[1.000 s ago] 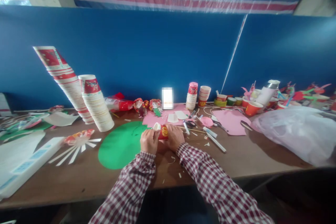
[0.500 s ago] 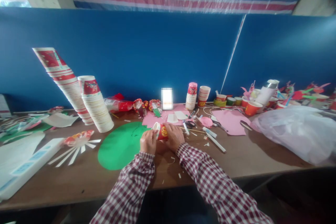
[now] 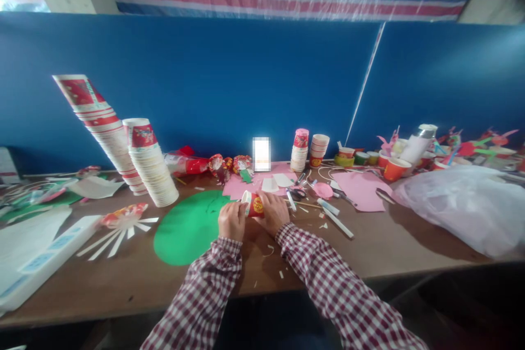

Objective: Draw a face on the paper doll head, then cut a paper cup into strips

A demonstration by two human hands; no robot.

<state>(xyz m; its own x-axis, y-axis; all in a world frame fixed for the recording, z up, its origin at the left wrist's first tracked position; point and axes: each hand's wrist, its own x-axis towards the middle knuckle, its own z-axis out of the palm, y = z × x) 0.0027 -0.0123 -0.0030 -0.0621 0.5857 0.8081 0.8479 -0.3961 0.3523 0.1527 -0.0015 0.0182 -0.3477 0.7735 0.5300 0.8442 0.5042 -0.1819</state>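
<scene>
Between my two hands, a red paper cup (image 3: 256,205) with a yellow print lies on its side above the brown table, its white rim towards the left. At that rim, my left hand (image 3: 232,220) is closed, thumb and fingers pinching the edge. My right hand (image 3: 274,212) wraps round the other end of the cup, hiding its base. Left of my hands a green paper piece (image 3: 184,229) with a rounded edge lies flat. Just beyond the cup are pink paper (image 3: 235,187) and white paper scraps (image 3: 269,185).
Tall cup stacks (image 3: 153,169) stand at the left, near a cup cut into strips (image 3: 123,224). Scissors (image 3: 299,193), a glue tube (image 3: 328,206) and a white stick (image 3: 338,223) lie to the right. A large plastic bag (image 3: 463,205) bulges at the far right.
The cup has turned very slightly in my hands, and its yellow print sits a little further right. Both hands keep their grip in almost the same place.
</scene>
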